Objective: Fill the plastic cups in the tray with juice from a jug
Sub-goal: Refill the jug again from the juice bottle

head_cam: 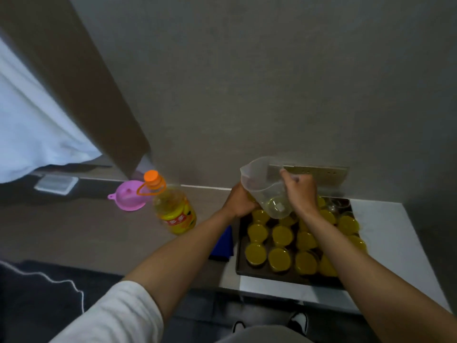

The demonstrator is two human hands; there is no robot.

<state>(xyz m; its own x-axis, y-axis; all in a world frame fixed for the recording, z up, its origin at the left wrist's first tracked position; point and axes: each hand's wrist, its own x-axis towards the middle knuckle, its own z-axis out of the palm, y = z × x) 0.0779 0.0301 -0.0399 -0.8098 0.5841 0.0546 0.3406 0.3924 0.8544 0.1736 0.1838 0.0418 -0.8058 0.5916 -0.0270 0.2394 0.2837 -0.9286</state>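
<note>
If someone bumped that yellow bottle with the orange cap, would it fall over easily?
Probably not easily: the bottle looks mostly full of yellow liquid, so it is likely heavy and steady. It is tall with a narrow neck, so a hard knock up high might still tip it. Its smooth plastic may be slippery.

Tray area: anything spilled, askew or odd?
No spill shows on the tray or counter. The clear jug is tipped steeply over the far cups, held by the left hand and right hand, and looks nearly empty. Most cups are already full; a few at the far right corner look unfilled.
</note>
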